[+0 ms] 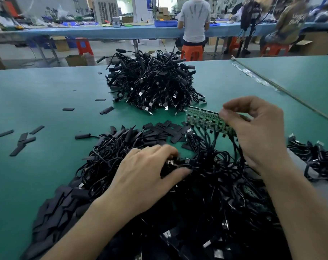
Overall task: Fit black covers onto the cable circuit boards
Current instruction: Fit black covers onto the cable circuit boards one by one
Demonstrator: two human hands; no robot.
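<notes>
The right hand [253,132] is pinching a strip of circuit boards [202,117] at 2 o'clock; the left hand [146,171] is gripping the cable tangle [206,194] crowding the bench [37,91]. Black covers [159,131] are lying between them, a cable heap [152,81] at 12 o'clock.

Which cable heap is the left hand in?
The near heap, where the left hand grips cables. The far heap lies untouched, as does the small one at right.

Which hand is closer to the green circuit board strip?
Right. The right hand pinches the green strip at its right end; the left hand sits on the cable pile below-left of it.
</notes>
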